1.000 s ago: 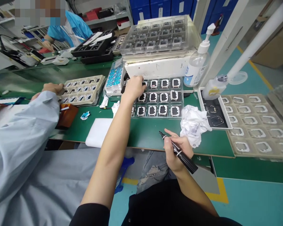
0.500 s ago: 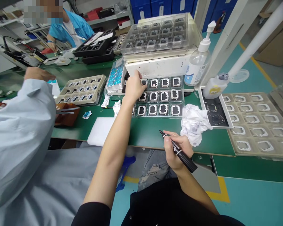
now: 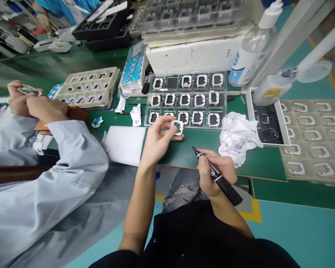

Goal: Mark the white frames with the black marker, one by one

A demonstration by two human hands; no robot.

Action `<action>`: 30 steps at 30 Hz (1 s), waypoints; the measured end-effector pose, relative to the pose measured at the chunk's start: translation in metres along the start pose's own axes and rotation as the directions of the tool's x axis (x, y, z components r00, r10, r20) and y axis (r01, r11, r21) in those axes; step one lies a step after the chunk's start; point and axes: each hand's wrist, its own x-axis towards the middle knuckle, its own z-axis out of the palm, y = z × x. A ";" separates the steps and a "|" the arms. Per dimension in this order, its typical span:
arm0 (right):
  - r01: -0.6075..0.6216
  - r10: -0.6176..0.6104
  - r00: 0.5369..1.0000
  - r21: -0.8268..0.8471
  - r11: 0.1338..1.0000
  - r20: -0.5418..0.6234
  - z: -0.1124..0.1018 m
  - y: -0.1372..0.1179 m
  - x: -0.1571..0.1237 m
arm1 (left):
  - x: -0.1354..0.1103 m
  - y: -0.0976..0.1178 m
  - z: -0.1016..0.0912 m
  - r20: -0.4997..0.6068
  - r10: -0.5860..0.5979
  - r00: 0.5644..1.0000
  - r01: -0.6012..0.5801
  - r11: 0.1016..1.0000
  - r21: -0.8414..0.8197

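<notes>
My left hand (image 3: 159, 139) is closed on a small silver watch-case frame (image 3: 178, 127), held by its edge over the front of the clear plastic tray (image 3: 224, 102). In that tray sit rows of similar frames with dark centres, and one pocket (image 3: 172, 82) in the back row has no frame. My right hand (image 3: 216, 169) grips a black marker pen (image 3: 222, 182), uncapped, its dark tip pointing up and left toward the frame but apart from it. A crumpled white cloth (image 3: 237, 136) lies just beyond my right hand.
To the left, a co-worker's hands (image 3: 36, 102) hold a similar frame. A white foam sheet (image 3: 124, 145) lies at the table's front edge. Behind the tray are a white box (image 3: 190, 57) and a pump bottle (image 3: 252, 52); a beige tray (image 3: 309, 137) is at right.
My left hand has come back from the tray's back row toward me, with a frame lifted out. My right hand still holds the marker. The co-worker's arm has moved, and the view has tilted down.
</notes>
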 end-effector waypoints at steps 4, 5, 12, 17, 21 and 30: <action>-0.014 0.014 1.000 0.009 1.000 -0.003 -0.001 0.000 0.001 | -0.035 -0.010 0.014 0.028 -0.050 0.998 0.053 0.989 -0.137; -0.018 0.018 1.000 0.022 1.000 -0.005 0.000 0.000 0.001 | -0.040 -0.011 0.016 0.027 -0.044 0.999 0.048 0.987 -0.156; -0.108 0.108 0.994 0.036 0.993 -0.001 0.002 -0.003 0.004 | -0.055 -0.011 0.025 0.057 -0.032 0.998 0.042 0.980 -0.193; -0.196 0.193 0.977 0.029 0.980 0.092 -0.002 -0.006 0.003 | -0.064 -0.009 0.028 0.093 0.003 0.996 0.006 0.995 -0.103; -0.212 0.211 0.972 -0.003 0.977 0.100 -0.004 -0.007 0.003 | -0.066 -0.010 0.029 0.085 0.035 0.996 -0.032 0.999 -0.044; -0.118 0.124 0.985 -0.059 0.991 0.118 -0.003 -0.006 0.008 | -0.067 -0.018 0.033 0.056 0.205 0.977 -0.206 0.978 0.028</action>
